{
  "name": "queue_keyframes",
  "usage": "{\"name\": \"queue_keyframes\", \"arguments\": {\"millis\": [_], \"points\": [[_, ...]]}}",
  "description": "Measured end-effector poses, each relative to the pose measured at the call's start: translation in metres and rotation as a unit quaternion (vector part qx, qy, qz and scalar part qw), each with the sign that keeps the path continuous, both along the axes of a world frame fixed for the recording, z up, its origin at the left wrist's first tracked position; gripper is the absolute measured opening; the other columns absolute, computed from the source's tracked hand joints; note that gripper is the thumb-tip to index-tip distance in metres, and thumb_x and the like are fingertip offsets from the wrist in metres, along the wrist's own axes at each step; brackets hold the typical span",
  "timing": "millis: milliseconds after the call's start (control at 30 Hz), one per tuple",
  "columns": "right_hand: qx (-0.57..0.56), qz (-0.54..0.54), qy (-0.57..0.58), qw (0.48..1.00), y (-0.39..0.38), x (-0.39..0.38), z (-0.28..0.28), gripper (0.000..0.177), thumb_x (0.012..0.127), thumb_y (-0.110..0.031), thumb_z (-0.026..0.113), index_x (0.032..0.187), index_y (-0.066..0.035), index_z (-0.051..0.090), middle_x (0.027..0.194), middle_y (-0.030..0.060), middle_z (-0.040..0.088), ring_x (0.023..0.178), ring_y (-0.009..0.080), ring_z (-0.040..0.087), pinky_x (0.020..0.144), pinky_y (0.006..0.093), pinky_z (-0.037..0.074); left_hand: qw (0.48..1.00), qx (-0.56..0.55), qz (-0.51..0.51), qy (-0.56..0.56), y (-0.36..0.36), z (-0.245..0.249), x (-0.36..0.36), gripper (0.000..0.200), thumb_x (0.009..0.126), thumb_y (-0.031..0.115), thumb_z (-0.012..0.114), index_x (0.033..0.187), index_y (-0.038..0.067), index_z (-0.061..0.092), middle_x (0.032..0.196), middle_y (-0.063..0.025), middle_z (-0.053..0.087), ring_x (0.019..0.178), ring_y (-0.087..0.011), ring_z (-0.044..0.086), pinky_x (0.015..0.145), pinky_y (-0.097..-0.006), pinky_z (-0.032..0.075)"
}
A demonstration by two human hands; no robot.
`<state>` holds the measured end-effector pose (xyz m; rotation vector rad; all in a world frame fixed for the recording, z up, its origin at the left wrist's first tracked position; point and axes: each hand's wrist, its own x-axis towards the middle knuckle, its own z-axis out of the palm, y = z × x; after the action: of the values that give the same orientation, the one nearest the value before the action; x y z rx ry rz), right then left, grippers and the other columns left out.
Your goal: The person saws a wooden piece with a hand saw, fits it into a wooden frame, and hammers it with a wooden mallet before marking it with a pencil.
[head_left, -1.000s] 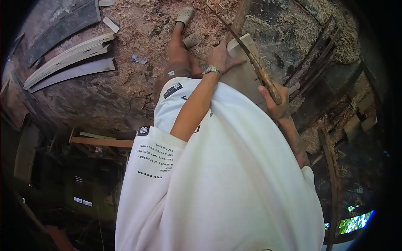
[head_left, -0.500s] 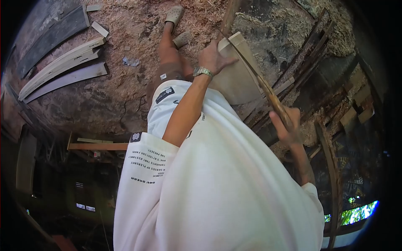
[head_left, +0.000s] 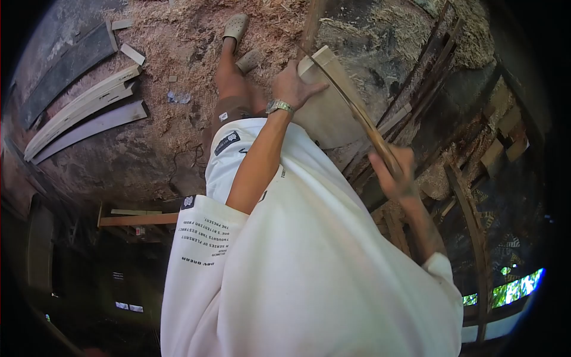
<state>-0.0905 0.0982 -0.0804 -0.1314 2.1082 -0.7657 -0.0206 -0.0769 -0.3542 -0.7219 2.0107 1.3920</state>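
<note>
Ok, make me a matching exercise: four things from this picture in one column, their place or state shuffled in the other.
1 left hand
2 right hand
3 curved planks
4 sandal

a worn, at the top of the view
b gripping the long blade
c lying on the sawdust floor
d holding the pale board

Pairs: 1-d, 2-b, 3-c, 4-a
</note>
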Motion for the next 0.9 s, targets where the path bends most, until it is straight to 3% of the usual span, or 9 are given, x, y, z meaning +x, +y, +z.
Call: {"name": "queue_keyframes", "arguments": {"millis": [67,133,300,400,533,600,700,767,900], "points": [[-0.02,0.014,-0.006,1.0,-0.02,-0.005,-0.077,0.025,0.097,-0.016,0.065,0.081,0.003,0.064,0.059,0.0054,0.043,0.056,0.0094,0.041,0.05,0.0336,0.036,1.0,-0.001,-0.003,-0.005,0.002,0.001,0.003,0.089,0.061,0.063,0.091,0.119,0.003,0.062,0.103,-0.0228,0.075,0.095,-0.039,0.074,0.084,-0.0482,0.058],[-0.007,0.004,0.071,0.997,-0.047,-0.019,-0.106,0.022,0.09,-0.017,0.07,0.079,0.002,0.065,0.061,0.0161,0.055,0.052,0.0169,0.052,0.052,0.0387,0.042,1.0,-0.006,-0.014,-0.021,0.001,0.007,0.004,0.089,0.061,0.062,0.091,0.121,0.004,0.062,0.103,-0.022,0.075,0.095,-0.0389,0.074,0.083,-0.048,0.058],[0.025,-0.016,-0.031,0.999,-0.012,-0.007,0.034,0.018,0.09,-0.012,0.067,0.093,0.004,0.071,0.061,0.0163,0.054,0.052,0.0166,0.053,0.052,0.0358,0.043,1.0,-0.01,-0.012,-0.009,-0.002,0.008,0.002,0.091,0.061,0.062,0.091,0.124,0.004,0.062,0.101,-0.0217,0.075,0.094,-0.0397,0.073,0.082,-0.0482,0.058],[0.009,-0.002,0.002,1.0,-0.012,-0.007,0.053,0.02,0.089,-0.01,0.066,0.1,0.006,0.072,0.061,0.0165,0.055,0.051,0.0169,0.054,0.052,0.0345,0.044,1.0,-0.014,-0.008,0.008,0.002,0.003,0.004,0.091,0.061,0.062,0.091,0.124,0.004,0.062,0.101,-0.0221,0.075,0.094,-0.0404,0.073,0.082,-0.0484,0.058],[-0.02,0.054,0.067,0.996,-0.029,-0.013,-0.102,0.026,0.093,-0.019,0.069,0.08,0.002,0.064,0.059,0.0059,0.045,0.057,0.0109,0.044,0.052,0.0339,0.037,1.0,-0.02,0.006,0.023,0.004,0.0,0.005,0.087,0.061,0.061,0.091,0.12,0.004,0.062,0.1,-0.0225,0.075,0.094,-0.0408,0.073,0.082,-0.0489,0.058],[-0.009,0.053,0.072,0.996,-0.05,-0.019,-0.113,0.031,0.093,-0.021,0.07,0.075,0.001,0.058,0.059,0.0058,0.045,0.058,0.0096,0.043,0.052,0.0348,0.037,1.0,-0.014,0.013,0.014,0.003,0.001,0.005,0.085,0.061,0.061,0.091,0.117,0.004,0.062,0.099,-0.0228,0.075,0.094,-0.0408,0.073,0.082,-0.049,0.058],[0.035,0.01,-0.023,0.999,-0.032,-0.015,-0.047,0.018,0.089,-0.015,0.07,0.091,0.003,0.071,0.061,0.0156,0.051,0.055,0.0158,0.055,0.053,0.0372,0.043,1.0,-0.007,0.005,0.002,-0.002,0.004,-0.002,0.083,0.061,0.061,0.092,0.114,0.004,0.062,0.099,-0.0231,0.075,0.093,-0.0407,0.073,0.083,-0.0489,0.058],[0.034,-0.026,-0.043,0.998,-0.023,-0.008,0.03,0.016,0.089,-0.011,0.069,0.091,0.004,0.07,0.061,0.0125,0.049,0.058,0.0114,0.051,0.053,0.0357,0.043,1.0,-0.019,-0.007,0.007,-0.003,0.007,-0.002,0.083,0.06,0.061,0.092,0.113,0.004,0.063,0.099,-0.0231,0.075,0.093,-0.0405,0.073,0.083,-0.0486,0.058],[0.023,0.027,-0.015,0.999,-0.016,-0.013,0.029,0.022,0.091,-0.014,0.068,0.102,0.005,0.071,0.06,0.0119,0.05,0.054,0.0145,0.05,0.052,0.0347,0.041,1.0,-0.01,0.013,0.007,0.003,0.002,0.001,0.082,0.06,0.061,0.092,0.112,0.004,0.064,0.098,-0.0229,0.075,0.093,-0.0405,0.073,0.083,-0.049,0.058]]}}
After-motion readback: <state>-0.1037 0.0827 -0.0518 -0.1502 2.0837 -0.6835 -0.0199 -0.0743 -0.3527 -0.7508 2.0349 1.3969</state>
